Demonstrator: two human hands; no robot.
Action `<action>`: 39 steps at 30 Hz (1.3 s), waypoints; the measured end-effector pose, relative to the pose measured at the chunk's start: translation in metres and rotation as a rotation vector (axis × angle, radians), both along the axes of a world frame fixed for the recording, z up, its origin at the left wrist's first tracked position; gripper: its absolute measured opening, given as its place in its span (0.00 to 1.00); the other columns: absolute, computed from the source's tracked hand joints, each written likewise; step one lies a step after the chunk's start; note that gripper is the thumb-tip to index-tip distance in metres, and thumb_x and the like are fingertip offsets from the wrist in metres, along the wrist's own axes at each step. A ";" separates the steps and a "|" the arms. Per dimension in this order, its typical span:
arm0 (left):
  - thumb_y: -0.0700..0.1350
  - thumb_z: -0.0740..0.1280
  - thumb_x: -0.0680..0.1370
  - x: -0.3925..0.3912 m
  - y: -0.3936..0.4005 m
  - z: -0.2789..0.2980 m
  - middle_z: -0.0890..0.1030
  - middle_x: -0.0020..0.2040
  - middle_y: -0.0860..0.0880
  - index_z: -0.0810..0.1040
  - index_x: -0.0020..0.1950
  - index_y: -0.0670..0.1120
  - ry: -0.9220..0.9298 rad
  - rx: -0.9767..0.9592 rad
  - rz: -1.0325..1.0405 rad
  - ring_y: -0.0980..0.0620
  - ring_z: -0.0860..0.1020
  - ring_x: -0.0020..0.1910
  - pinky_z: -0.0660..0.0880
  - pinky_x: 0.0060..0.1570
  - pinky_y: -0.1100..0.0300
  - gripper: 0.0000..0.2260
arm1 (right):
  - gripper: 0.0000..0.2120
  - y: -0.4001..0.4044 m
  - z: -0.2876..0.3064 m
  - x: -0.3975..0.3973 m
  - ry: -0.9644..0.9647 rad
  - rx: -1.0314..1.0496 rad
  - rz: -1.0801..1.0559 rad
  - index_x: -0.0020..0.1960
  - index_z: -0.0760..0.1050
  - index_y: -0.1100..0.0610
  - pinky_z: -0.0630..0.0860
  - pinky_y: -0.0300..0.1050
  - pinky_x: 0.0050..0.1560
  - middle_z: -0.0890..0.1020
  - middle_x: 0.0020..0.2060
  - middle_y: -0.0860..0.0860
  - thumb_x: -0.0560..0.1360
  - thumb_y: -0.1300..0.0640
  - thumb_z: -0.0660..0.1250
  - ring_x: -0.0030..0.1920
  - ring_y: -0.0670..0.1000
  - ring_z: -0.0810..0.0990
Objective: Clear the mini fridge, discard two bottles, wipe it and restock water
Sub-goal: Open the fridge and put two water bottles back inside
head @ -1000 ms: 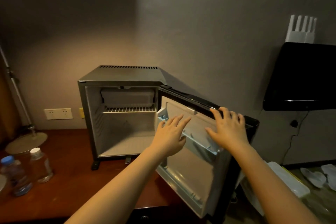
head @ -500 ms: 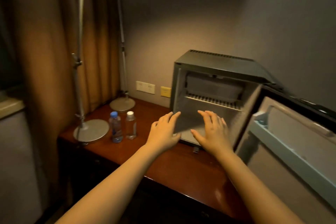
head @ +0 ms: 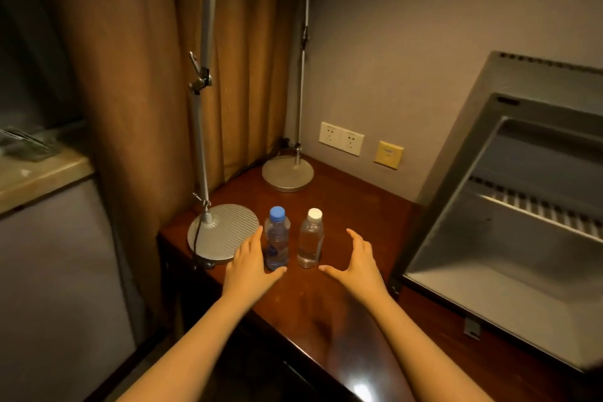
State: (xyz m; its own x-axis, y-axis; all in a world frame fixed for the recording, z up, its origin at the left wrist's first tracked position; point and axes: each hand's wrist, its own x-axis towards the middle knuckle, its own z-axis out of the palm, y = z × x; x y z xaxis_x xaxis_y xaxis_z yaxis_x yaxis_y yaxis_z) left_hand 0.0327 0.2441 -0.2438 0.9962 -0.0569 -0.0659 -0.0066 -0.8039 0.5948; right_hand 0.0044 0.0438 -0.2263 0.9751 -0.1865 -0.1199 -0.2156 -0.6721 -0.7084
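Hands, left hand [head: 249, 263] and right hand [head: 359, 263], spread empty beside two bottles [head: 293, 238]

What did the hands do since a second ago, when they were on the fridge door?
Both hands left the door and swung left across the desk. Now the left hand is open beside the blue-capped bottle, maybe touching it, and the right hand is open near the white-capped bottle. Nothing is gripped yet. The bottles stayed put; the fridge stayed open and empty.
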 end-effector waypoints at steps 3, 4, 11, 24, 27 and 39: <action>0.55 0.72 0.68 0.041 -0.003 -0.024 0.59 0.74 0.44 0.46 0.75 0.48 0.017 -0.041 0.003 0.44 0.60 0.73 0.63 0.68 0.47 0.45 | 0.49 0.007 -0.034 0.046 0.018 0.053 -0.005 0.73 0.49 0.50 0.70 0.57 0.65 0.59 0.72 0.55 0.63 0.47 0.76 0.68 0.58 0.66; 0.54 0.72 0.68 0.053 -0.005 -0.031 0.58 0.75 0.44 0.45 0.75 0.48 0.023 -0.060 0.002 0.44 0.60 0.73 0.64 0.68 0.47 0.46 | 0.50 0.009 -0.044 0.058 0.023 0.060 -0.006 0.73 0.48 0.50 0.69 0.58 0.65 0.58 0.72 0.56 0.62 0.47 0.77 0.69 0.58 0.66; 0.50 0.78 0.61 0.106 -0.015 -0.074 0.66 0.71 0.44 0.55 0.73 0.48 0.085 -0.310 0.060 0.43 0.65 0.69 0.68 0.66 0.44 0.47 | 0.46 0.017 -0.094 0.112 0.005 0.225 -0.076 0.70 0.57 0.56 0.66 0.46 0.63 0.64 0.68 0.57 0.60 0.56 0.79 0.68 0.56 0.66; 0.44 0.76 0.62 0.097 -0.031 -0.073 0.81 0.46 0.53 0.71 0.52 0.57 0.106 -0.423 -0.096 0.53 0.80 0.47 0.75 0.45 0.59 0.23 | 0.24 0.016 -0.097 0.101 -0.035 0.312 -0.178 0.51 0.68 0.46 0.72 0.43 0.42 0.80 0.50 0.48 0.61 0.56 0.75 0.47 0.51 0.79; 0.45 0.76 0.61 0.083 -0.051 -0.065 0.82 0.47 0.53 0.71 0.48 0.61 0.169 -0.440 -0.145 0.53 0.80 0.48 0.75 0.44 0.60 0.22 | 0.24 -0.001 -0.093 0.074 -0.037 0.326 -0.218 0.51 0.68 0.45 0.75 0.44 0.43 0.81 0.49 0.48 0.59 0.54 0.74 0.47 0.51 0.79; 0.44 0.77 0.61 0.011 -0.229 -0.036 0.82 0.49 0.52 0.71 0.48 0.59 0.225 -0.438 -0.504 0.52 0.79 0.50 0.75 0.47 0.57 0.22 | 0.27 -0.154 -0.074 -0.055 -0.096 0.268 -0.540 0.51 0.69 0.42 0.76 0.41 0.45 0.82 0.47 0.46 0.56 0.55 0.76 0.47 0.46 0.80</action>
